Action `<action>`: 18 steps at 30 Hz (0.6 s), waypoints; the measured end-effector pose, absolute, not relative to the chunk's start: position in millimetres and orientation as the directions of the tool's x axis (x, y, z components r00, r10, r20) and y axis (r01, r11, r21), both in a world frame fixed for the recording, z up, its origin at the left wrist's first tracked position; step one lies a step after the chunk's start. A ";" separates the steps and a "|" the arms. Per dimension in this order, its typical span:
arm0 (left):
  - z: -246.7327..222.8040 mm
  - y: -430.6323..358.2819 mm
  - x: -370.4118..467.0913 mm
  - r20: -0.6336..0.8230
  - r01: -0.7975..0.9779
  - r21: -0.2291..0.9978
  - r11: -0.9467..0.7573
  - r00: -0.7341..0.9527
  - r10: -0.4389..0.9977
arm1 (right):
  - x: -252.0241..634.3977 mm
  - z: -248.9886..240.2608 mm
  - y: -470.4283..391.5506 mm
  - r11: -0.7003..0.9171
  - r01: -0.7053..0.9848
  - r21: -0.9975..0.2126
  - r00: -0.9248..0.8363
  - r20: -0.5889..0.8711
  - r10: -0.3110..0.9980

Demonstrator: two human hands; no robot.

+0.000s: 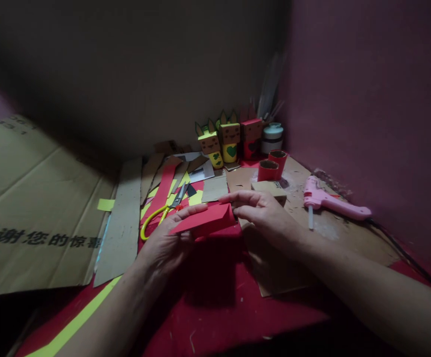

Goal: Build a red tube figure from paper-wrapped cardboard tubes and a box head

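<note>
Left grip (pixel 168 244) clasped, right grip (pixel 269 215) pinching

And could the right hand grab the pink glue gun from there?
Probably yes: the pink glue gun lies to the right on the cardboard, and nothing seems to block the way. But the right hand would first have to leave the red paper.

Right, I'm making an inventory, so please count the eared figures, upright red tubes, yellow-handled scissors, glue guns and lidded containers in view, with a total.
Eared figures: 3
Upright red tubes: 2
Yellow-handled scissors: 1
Glue gun: 1
Lidded container: 1
Total: 8
</note>
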State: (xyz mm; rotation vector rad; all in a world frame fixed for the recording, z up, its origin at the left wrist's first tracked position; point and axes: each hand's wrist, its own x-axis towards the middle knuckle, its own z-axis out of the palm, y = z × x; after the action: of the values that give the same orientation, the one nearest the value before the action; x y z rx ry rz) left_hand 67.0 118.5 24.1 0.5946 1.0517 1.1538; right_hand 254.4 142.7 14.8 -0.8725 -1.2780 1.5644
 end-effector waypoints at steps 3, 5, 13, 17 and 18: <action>22.2 119.8 65.2 -0.363 -0.462 0.815 0.349 0.063 0.930 | 252.7 10.1 146.2 -0.035 -0.189 -0.981 -0.353 0.035 0.935; 21.5 119.6 64.7 -0.354 -0.466 0.818 0.337 0.054 0.934 | 252.4 7.0 147.9 0.023 -0.183 -0.983 -0.345 0.086 0.935; 19.2 121.9 62.9 -0.360 -0.493 0.793 0.358 0.095 0.928 | 256.5 -1.5 152.1 0.557 0.213 -0.803 -0.185 0.527 0.830; 12.0 124.3 61.6 -0.347 -0.464 0.812 0.353 0.102 0.932 | 257.9 -4.5 155.1 0.638 0.120 -0.761 -0.268 0.594 0.759; 10.3 124.9 61.2 -0.351 -0.465 0.810 0.358 0.104 0.930 | 258.5 -5.1 155.6 0.649 0.097 -0.755 -0.281 0.604 0.745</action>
State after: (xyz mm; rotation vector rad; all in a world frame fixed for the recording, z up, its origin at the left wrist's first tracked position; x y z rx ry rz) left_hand 61.2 124.9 10.3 0.5863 0.9882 1.1208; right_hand 258.5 155.6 -5.1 -0.6813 -1.7664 0.7341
